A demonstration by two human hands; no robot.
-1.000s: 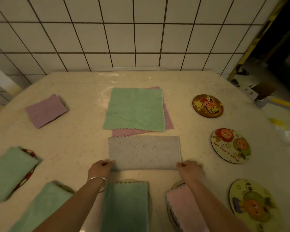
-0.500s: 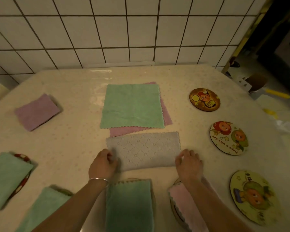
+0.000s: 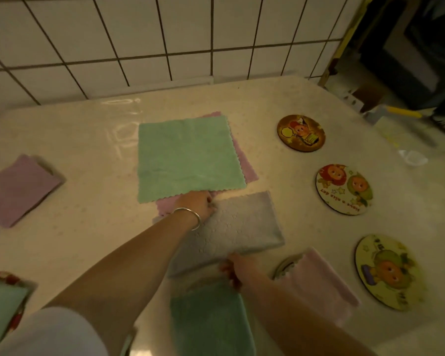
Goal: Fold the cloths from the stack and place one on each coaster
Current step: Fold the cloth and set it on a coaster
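Half-folded grey embossed cloth (image 3: 239, 227) lay on the table (image 3: 293, 98), left hand (image 3: 198, 204) pinching its far-left edge, right hand (image 3: 235, 268) gripping the near edge. Soft, light, floppy by the look; best taken at corners, then carried rightward to a bare round cartoon coaster (image 3: 343, 192).
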